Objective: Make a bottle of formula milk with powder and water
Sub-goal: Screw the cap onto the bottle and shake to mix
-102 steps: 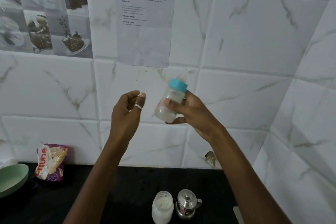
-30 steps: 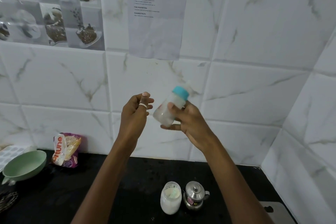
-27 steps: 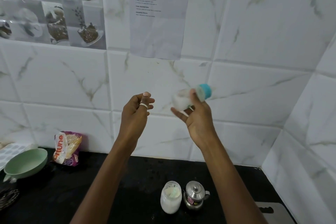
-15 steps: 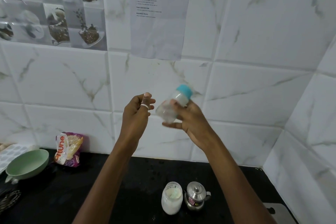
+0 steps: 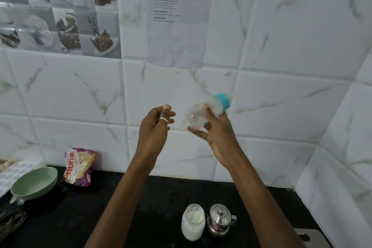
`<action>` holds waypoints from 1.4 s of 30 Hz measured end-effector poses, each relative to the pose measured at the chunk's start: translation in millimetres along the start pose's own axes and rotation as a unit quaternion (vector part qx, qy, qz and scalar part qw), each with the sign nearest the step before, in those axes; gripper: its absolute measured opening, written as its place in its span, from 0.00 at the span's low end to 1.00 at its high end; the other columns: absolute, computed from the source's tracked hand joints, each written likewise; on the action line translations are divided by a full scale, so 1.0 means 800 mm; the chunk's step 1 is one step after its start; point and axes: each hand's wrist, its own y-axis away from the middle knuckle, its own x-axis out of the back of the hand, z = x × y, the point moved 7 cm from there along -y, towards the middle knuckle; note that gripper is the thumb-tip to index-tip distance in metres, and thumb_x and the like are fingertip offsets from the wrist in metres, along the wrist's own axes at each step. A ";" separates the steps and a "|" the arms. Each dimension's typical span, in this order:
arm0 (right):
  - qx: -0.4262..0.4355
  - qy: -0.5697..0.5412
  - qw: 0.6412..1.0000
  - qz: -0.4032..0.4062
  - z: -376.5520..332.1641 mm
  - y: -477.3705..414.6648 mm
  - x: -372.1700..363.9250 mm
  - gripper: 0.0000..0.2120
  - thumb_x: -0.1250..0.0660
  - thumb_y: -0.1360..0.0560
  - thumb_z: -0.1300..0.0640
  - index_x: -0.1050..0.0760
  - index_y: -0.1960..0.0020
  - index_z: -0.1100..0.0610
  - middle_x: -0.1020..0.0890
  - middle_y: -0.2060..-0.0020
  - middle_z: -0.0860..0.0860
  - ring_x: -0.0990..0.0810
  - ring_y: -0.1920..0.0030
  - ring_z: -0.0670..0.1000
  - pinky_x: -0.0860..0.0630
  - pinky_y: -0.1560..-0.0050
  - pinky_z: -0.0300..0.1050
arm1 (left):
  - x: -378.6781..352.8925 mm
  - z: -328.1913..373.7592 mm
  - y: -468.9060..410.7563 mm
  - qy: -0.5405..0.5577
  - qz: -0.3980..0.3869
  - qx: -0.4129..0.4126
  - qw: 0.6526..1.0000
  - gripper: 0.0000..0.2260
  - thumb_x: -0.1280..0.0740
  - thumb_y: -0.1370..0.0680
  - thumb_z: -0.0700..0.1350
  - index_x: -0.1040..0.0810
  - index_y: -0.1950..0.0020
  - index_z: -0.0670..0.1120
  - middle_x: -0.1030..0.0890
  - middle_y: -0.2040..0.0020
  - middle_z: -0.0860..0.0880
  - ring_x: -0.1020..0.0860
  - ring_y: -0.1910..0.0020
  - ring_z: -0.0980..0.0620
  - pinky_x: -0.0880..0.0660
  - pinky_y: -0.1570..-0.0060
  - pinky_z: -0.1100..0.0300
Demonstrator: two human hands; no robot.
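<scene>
My right hand [image 5: 216, 133] grips a small clear baby bottle [image 5: 203, 115] with a blue cap, raised in front of the tiled wall. The bottle is blurred and tilted, cap up to the right. My left hand [image 5: 156, 125] hovers just left of it, a white ring on one finger, fingers loosely curled and holding nothing. Down on the black counter [image 5: 130, 207] stand a jar of white powder [image 5: 192, 225] and, right beside it, a small steel lidded pot [image 5: 220, 220].
A green bowl [image 5: 34, 184] sits at the counter's left edge beside a white dimpled tray [image 5: 12, 173]. A purple snack packet [image 5: 79, 167] leans against the wall. A printed sheet [image 5: 178, 16] is stuck on the tiles. The side wall closes the right.
My right hand keeps swinging the bottle back and forth; its cap now points further right than half a second ago. My left hand has stayed in place.
</scene>
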 end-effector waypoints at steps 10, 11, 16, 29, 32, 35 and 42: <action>-0.019 0.074 0.996 -0.037 0.013 0.005 0.000 0.28 0.28 0.27 0.47 0.29 0.30 0.55 0.19 0.37 0.58 0.17 0.38 0.59 0.15 0.48 0.60 | 0.002 -0.001 -0.001 0.004 0.002 0.001 1.000 0.13 0.39 0.15 0.55 0.20 0.39 0.51 0.15 0.46 0.56 0.17 0.50 0.61 0.23 0.48 0.61; -0.012 0.073 0.996 -0.044 0.010 0.006 0.000 0.28 0.28 0.27 0.47 0.29 0.30 0.55 0.18 0.37 0.58 0.17 0.38 0.60 0.15 0.48 0.60 | 0.002 0.000 -0.001 0.005 0.004 0.001 1.000 0.13 0.39 0.15 0.55 0.20 0.39 0.51 0.15 0.46 0.56 0.17 0.50 0.61 0.23 0.48 0.61; 0.013 -0.038 0.999 0.024 -0.008 -0.003 0.019 0.25 0.31 0.22 0.48 0.30 0.29 0.56 0.19 0.37 0.59 0.15 0.40 0.58 0.15 0.51 0.56 | 0.002 0.001 0.001 -0.001 -0.001 0.002 1.000 0.12 0.39 0.15 0.55 0.20 0.39 0.52 0.15 0.46 0.56 0.17 0.50 0.62 0.22 0.46 0.60; 0.006 0.008 1.000 0.011 0.006 -0.001 0.038 0.30 0.29 0.26 0.45 0.29 0.28 0.56 0.18 0.36 0.58 0.15 0.40 0.59 0.15 0.51 0.57 | 0.006 0.006 0.002 0.003 0.000 0.001 1.000 0.12 0.39 0.15 0.55 0.20 0.39 0.52 0.15 0.46 0.56 0.17 0.49 0.61 0.22 0.46 0.60; 0.013 -0.013 0.999 0.032 0.005 -0.002 0.039 0.31 0.29 0.26 0.45 0.30 0.28 0.56 0.19 0.36 0.58 0.16 0.39 0.58 0.15 0.52 0.56 | 0.006 0.005 0.003 -0.001 -0.001 -0.001 1.000 0.13 0.38 0.15 0.56 0.20 0.39 0.52 0.15 0.46 0.56 0.17 0.49 0.61 0.22 0.46 0.60; -0.030 0.128 0.989 -0.064 0.018 0.006 0.022 0.30 0.29 0.27 0.44 0.29 0.29 0.55 0.19 0.36 0.58 0.16 0.39 0.58 0.15 0.50 0.58 | 0.007 0.006 0.001 0.002 0.005 0.001 1.000 0.13 0.39 0.15 0.56 0.20 0.39 0.51 0.15 0.46 0.56 0.17 0.49 0.60 0.21 0.45 0.59; -0.035 0.113 0.992 -0.047 0.018 0.003 0.025 0.32 0.29 0.27 0.44 0.31 0.28 0.56 0.20 0.34 0.60 0.17 0.38 0.61 0.15 0.49 0.59 | 0.011 0.006 0.002 0.005 0.004 0.000 1.000 0.12 0.38 0.15 0.56 0.20 0.40 0.52 0.15 0.47 0.56 0.17 0.50 0.60 0.22 0.46 0.59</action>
